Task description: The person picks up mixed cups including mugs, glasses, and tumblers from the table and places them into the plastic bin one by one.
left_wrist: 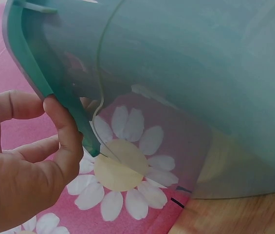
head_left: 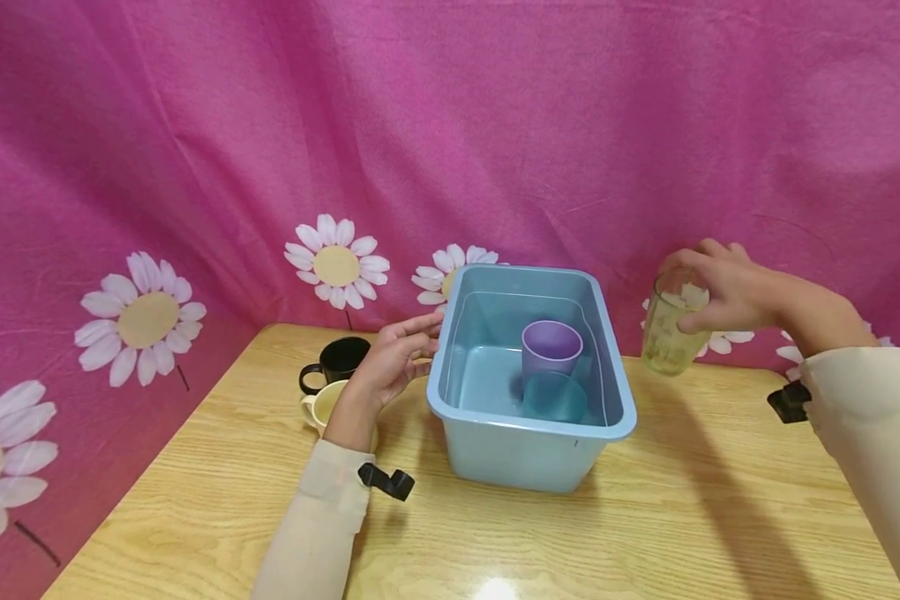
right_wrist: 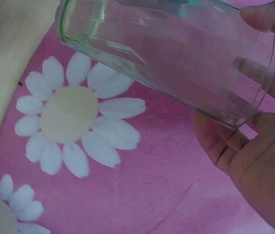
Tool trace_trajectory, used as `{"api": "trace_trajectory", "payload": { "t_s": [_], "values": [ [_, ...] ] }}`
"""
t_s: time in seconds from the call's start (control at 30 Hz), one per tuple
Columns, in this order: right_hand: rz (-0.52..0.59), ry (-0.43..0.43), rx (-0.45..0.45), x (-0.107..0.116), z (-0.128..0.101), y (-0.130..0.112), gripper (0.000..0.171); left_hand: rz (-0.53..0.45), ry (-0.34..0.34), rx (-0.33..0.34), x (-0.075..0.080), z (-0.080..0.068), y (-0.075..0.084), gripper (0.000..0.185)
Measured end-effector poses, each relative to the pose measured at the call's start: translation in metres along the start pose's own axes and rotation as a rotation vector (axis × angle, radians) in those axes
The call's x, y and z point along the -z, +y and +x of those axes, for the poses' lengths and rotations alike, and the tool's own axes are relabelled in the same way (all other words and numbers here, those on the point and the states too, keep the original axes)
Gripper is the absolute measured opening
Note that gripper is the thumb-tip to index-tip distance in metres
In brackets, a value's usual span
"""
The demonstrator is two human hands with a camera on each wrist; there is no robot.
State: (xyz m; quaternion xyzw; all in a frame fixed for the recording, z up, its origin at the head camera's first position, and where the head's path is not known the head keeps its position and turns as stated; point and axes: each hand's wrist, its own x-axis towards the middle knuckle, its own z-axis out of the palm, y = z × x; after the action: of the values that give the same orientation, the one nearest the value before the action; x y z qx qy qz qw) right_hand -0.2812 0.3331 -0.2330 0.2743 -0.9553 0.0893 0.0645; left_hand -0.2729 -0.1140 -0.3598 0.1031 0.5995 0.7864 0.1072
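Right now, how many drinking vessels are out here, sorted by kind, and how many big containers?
Handled mugs: 2, a black ceramic mug and a cream mug beside the left hand.
Plastic cups: 2, a purple cup and a teal cup inside the tub.
Clear drinking glass: 1, held by the right hand.
Light blue plastic tub: 1.
Total: 6.
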Motion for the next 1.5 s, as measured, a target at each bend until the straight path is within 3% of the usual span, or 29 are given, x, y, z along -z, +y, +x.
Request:
{"api": "trace_trajectory", "payload": {
  "t_s": [0.27, 0.73, 0.93, 1.5],
  "values": [
    [-0.054, -0.062, -0.061, 0.019, 0.007, -0.008, 0.064, 0.004, 0.002, -0.005, -0.002, 0.000, 0.000, 0.053],
    [-0.109, -0.029, 0.025, 0.041, 0.025, -0.024, 0.076, -0.001, 0.008, 0.006, -0.002, 0.000, -0.001, 0.053],
    [-0.118, -0.054, 0.002, 0.050, 0.035, -0.037, 0.081, -0.006, 0.011, 0.007, -0.002, 0.001, -0.001, 0.053],
    [-0.133, 0.034, 0.060, 0.049, 0.058, -0.053, 0.077, -0.001, 0.008, 0.004, -0.004, -0.002, 0.003, 0.053]
  ]
}}
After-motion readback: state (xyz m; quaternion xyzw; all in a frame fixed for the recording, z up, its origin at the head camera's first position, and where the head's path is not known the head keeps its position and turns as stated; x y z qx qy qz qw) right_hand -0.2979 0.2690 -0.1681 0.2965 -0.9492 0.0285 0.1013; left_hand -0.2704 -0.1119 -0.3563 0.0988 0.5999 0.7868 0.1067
